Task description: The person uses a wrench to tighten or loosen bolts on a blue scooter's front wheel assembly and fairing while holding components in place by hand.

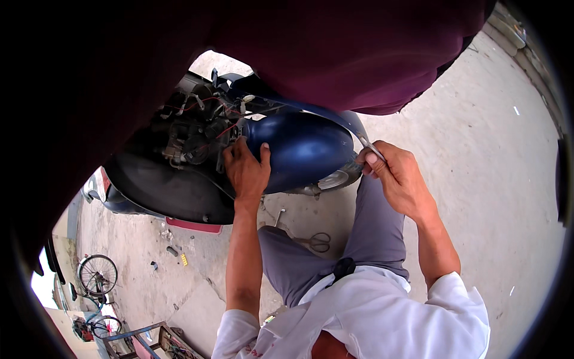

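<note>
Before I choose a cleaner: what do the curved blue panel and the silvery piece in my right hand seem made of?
Curved blue panel: apparently glossy paint, by its bright highlight; plastic or metal beneath, unclear. Silvery piece: probably bare metal, from its shine.

Blue cover (305,152): smooth, glossy painted finish with bright reflections; a few small marks near its outer end. Whether it is metal or plastic cannot be determined. Dark panel (173,188): appears to be plastic, smooth, with a dull sheen and a dusty look. Tool (372,149): bare metal, silvery. Wheel rim (333,180): metal, pale grey, dull. Tyre (353,171): black rubber, matt. Wires (222,131): thin, apparently plastic-coated. Floor (472,161): concrete, matt, rough and stained in places. Trousers (378,221): grey cloth, matt. Shirt (394,317): white cloth, matt, softly creased.
</note>
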Demonstrator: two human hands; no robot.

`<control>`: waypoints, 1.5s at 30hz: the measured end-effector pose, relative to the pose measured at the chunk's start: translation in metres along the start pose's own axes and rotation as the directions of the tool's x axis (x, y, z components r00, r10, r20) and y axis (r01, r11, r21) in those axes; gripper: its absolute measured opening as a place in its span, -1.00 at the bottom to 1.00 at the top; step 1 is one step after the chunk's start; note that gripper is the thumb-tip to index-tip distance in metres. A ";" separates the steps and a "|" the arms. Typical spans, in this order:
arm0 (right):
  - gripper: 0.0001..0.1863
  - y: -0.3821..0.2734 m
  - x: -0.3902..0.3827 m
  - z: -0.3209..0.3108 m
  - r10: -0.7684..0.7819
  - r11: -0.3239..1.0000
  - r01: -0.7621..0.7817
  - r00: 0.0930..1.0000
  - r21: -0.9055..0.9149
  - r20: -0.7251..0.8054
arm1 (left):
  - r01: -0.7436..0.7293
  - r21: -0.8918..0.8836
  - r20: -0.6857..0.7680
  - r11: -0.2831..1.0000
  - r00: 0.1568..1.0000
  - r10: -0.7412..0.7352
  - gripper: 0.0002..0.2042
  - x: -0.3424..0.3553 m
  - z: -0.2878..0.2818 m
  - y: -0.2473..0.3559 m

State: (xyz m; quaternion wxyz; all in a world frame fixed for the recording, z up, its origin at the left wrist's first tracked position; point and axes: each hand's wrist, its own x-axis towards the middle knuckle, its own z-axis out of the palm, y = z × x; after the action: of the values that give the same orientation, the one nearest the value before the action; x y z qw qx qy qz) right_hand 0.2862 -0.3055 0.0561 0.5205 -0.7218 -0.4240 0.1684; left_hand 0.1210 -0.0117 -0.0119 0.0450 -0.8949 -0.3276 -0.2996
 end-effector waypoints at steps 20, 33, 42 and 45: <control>-0.68 -0.039 0.122 0.042 -0.219 0.921 0.197 0.975 -0.336 -0.027 | 0.004 -0.022 -0.178 1.000 0.984 -0.008 -0.61 0.002 0.015 0.004; -0.75 -0.017 0.170 0.157 -0.316 0.788 0.403 0.914 -0.466 0.255 | 0.029 -0.070 -0.303 0.997 0.952 -0.049 -0.74 -0.022 0.027 -0.004; -0.76 0.006 0.215 0.178 -0.464 0.517 0.566 0.816 -0.642 0.345 | 0.037 -0.127 -0.334 0.991 0.939 -0.078 -0.78 -0.022 0.028 -0.001; -0.73 0.008 0.224 0.181 -0.516 0.465 0.618 0.771 -0.634 0.373 | 0.030 -0.127 -0.347 0.991 0.935 -0.073 -0.79 -0.024 0.028 -0.002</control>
State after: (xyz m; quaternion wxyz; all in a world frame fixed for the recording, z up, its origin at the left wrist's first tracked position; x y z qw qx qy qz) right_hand 0.2964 -0.0198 0.0206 0.1867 -0.6707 -0.7017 -0.1513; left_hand 0.1197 -0.0158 -0.0485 0.0410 -0.8195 -0.3189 -0.4744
